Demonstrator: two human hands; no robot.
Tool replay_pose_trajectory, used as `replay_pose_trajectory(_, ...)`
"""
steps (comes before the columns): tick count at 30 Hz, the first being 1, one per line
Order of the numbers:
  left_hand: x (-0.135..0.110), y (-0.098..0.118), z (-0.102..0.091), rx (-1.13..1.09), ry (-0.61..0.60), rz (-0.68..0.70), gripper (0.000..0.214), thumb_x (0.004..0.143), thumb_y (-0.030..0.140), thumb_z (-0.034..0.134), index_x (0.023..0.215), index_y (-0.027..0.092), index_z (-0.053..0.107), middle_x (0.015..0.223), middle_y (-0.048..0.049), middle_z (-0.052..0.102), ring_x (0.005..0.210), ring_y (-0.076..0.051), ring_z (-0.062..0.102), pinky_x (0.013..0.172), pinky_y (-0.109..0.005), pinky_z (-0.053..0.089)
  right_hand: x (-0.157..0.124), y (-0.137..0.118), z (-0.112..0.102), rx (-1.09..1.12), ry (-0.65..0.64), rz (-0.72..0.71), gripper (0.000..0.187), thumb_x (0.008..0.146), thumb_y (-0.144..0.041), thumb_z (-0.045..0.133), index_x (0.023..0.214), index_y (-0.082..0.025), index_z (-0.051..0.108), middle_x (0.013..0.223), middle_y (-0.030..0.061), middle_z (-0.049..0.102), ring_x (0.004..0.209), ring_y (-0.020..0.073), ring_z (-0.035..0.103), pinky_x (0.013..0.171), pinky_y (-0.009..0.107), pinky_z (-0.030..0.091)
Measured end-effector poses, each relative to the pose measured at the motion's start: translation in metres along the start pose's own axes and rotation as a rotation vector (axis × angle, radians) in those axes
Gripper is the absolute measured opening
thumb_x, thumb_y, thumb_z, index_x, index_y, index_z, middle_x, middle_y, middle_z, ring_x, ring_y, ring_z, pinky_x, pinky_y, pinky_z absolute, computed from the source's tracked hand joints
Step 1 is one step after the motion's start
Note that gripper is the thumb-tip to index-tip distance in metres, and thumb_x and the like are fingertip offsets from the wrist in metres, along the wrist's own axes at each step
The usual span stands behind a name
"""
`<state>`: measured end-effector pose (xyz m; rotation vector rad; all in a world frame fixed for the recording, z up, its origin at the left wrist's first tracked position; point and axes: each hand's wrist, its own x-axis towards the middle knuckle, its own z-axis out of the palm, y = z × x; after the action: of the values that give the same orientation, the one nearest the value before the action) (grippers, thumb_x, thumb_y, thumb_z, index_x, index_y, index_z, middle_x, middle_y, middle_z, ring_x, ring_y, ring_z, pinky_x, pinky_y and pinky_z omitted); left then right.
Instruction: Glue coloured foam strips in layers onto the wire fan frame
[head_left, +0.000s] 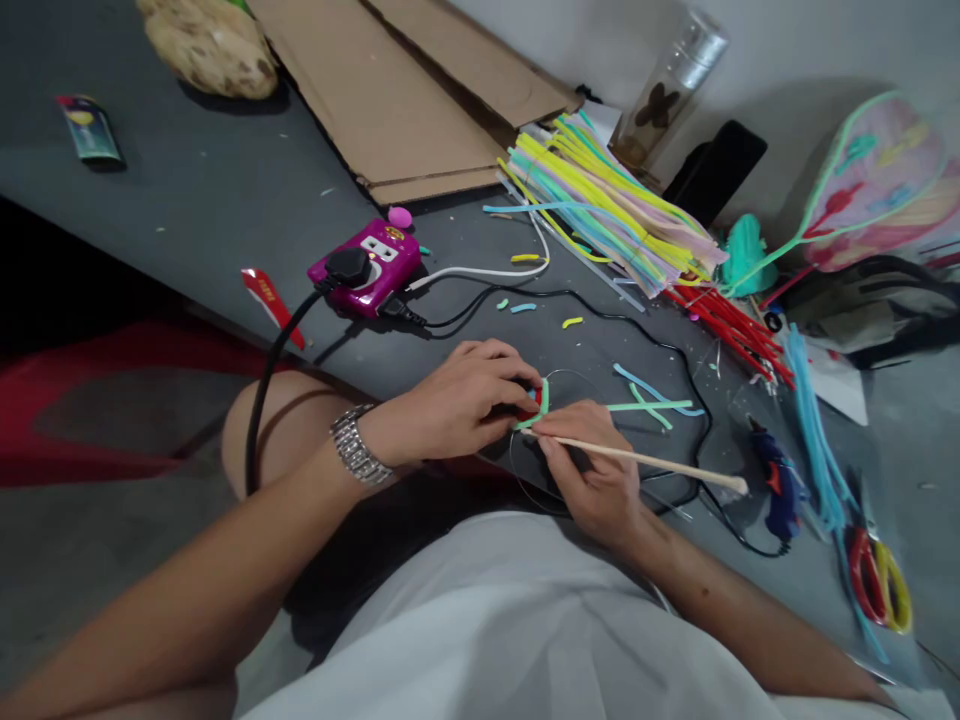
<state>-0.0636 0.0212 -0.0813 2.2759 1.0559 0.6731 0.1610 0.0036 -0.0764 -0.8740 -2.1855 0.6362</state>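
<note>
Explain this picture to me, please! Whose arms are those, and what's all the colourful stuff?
No robot here: these are a person's own bare hands. The camera is worn on their head, looking forward and down. The left hand holds a small red-and-green piece. The right hand holds a pale stick, its tip close to that piece. On the grey table lie bundled colourful strips, cardboard, scissors and a purple power socket with cords plugged in.
</note>
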Motion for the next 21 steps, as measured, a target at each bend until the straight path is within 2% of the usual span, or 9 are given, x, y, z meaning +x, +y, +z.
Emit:
replay_pose_trajectory(5, -0.001, -0.003, 0.005, 0.002, 0.034, -0.002, 0.024, 0.090, 0.013, 0.061, 0.102, 0.027, 0.075, 0.128, -0.0014, 0.071, 0.123, -0.025, 0.055, 0.103, -0.044, 0.038, -0.002, 0.004, 0.012, -0.025, 0.047, -0.005, 0.016, 0.092, -0.009, 0.061, 0.098, -0.023, 0.063, 0.091, 0.0040, 0.073, 0.089, 0.0208, 0.068, 0.084, 0.042, 0.051)
replay_pose_trajectory(9, -0.001, -0.002, 0.005, 0.001, 0.038, -0.005, 0.025, 0.088, 0.010, 0.061, 0.100, 0.027, 0.075, 0.128, -0.0010, 0.072, 0.123, -0.026, 0.055, 0.104, -0.045, 0.037, -0.005, 0.008, 0.013, -0.019, 0.041, 0.008, 0.017, 0.093, -0.009, 0.060, 0.100, -0.023, 0.063, 0.094, 0.0048, 0.073, 0.092, 0.0211, 0.068, 0.085, 0.042, 0.052)
replay_pose_trajectory(21, 0.000, -0.003, 0.005, 0.006, 0.038, -0.007, 0.026, 0.087, 0.009, 0.060, 0.100, 0.027, 0.075, 0.127, -0.0011, 0.072, 0.122, -0.024, 0.055, 0.102, -0.044, 0.037, -0.002, 0.007, 0.014, -0.121, 0.007, -0.068, 0.017, 0.094, -0.008, 0.057, 0.099, -0.023, 0.062, 0.092, 0.0048, 0.074, 0.091, 0.0217, 0.067, 0.085, 0.041, 0.051)
